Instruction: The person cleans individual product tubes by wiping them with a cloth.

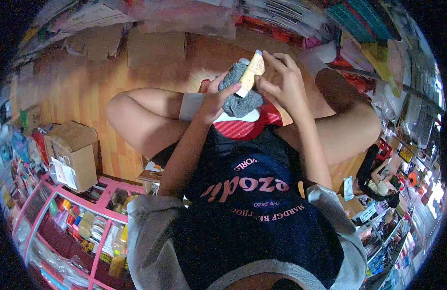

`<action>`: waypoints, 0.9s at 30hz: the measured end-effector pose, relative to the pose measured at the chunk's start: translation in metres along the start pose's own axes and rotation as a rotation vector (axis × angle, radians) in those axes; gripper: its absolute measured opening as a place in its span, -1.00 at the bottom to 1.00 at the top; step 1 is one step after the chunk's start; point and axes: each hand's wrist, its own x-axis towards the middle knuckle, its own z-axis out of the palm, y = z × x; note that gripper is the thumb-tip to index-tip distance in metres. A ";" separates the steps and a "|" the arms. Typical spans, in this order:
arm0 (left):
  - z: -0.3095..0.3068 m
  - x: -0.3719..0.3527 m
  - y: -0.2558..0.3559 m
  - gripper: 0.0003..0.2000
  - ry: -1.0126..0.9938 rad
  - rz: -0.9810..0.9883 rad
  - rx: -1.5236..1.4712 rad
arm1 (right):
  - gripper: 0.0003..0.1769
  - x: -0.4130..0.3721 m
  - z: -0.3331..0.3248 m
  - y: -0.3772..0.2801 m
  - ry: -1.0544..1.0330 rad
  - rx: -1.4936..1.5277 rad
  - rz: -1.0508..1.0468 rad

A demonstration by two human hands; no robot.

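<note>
In the head view, the left hand (pixel 217 99) is closed around a grey cloth (pixel 237 92), its thumb pressing the lower end of a yellow tube (pixel 252 72) against it. The tube slants in front of the cloth, above the person's crossed legs, its pale cap (pixel 258 52) uppermost. The right hand (pixel 285 79) is half curled, forefinger at the cap and thumb beside the tube; I cannot tell whether it grips either. Below the cloth, between the legs, sits a red basin (pixel 238 131) with something white (pixel 240 116), perhaps a dish, at its top; the cloth hides much of it.
</note>
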 end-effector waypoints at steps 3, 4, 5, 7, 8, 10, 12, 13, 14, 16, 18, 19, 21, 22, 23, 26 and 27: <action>-0.007 0.005 -0.005 -0.61 -0.070 -0.070 -0.197 | -0.35 0.001 -0.004 -0.001 -0.006 0.050 0.016; -0.007 0.004 -0.004 -0.61 -0.073 -0.066 -0.195 | -0.27 0.002 -0.005 -0.002 -0.025 0.176 0.052; -0.007 0.003 -0.003 -0.62 -0.057 -0.073 -0.253 | -0.18 0.002 -0.006 -0.003 -0.044 0.303 0.087; -0.011 0.007 -0.008 -0.64 -0.033 -0.050 -0.350 | -0.04 0.000 -0.005 -0.007 -0.015 0.350 0.011; -0.025 0.013 -0.027 -0.64 -0.037 -0.041 -0.347 | 0.10 -0.001 -0.003 -0.008 0.008 0.397 -0.059; -0.024 0.016 -0.027 -0.65 -0.029 0.031 -0.193 | 0.33 0.000 0.003 -0.010 -0.040 0.472 -0.147; -0.013 0.009 -0.011 -0.66 -0.084 -0.085 -0.452 | 0.33 0.000 0.004 -0.020 -0.027 0.287 -0.171; -0.018 0.011 -0.017 -0.66 -0.079 -0.105 -0.448 | 0.29 -0.001 0.005 -0.023 -0.004 0.244 -0.189; -0.023 0.014 -0.023 -0.66 -0.075 -0.123 -0.444 | 0.29 -0.002 0.006 -0.024 0.006 0.240 -0.205; -0.010 0.002 -0.003 -0.62 -0.061 -0.111 -0.319 | 0.23 -0.001 0.010 -0.027 0.063 0.268 -0.192; -0.017 0.006 -0.015 -0.61 0.006 -0.138 -0.225 | 0.16 -0.001 0.010 -0.029 0.061 0.263 -0.234; -0.009 0.000 -0.003 -0.61 0.001 -0.169 -0.197 | 0.16 -0.001 0.009 -0.029 0.060 0.243 -0.256; -0.004 -0.004 0.009 -0.59 -0.070 -0.229 -0.099 | 0.14 -0.002 0.008 -0.029 0.058 0.218 -0.293; -0.004 -0.004 0.006 -0.60 -0.121 -0.201 -0.095 | 0.14 -0.001 0.008 -0.030 0.072 0.219 -0.324; -0.003 -0.005 0.004 -0.61 -0.107 -0.190 -0.104 | 0.15 -0.001 0.007 -0.031 0.058 0.221 -0.328; 0.003 -0.010 0.010 -0.61 -0.104 -0.177 -0.060 | 0.16 0.003 0.004 -0.037 0.008 0.198 -0.320; 0.005 -0.006 0.003 -0.70 -0.043 -0.150 -0.215 | 0.16 0.003 0.001 -0.039 -0.035 0.169 -0.302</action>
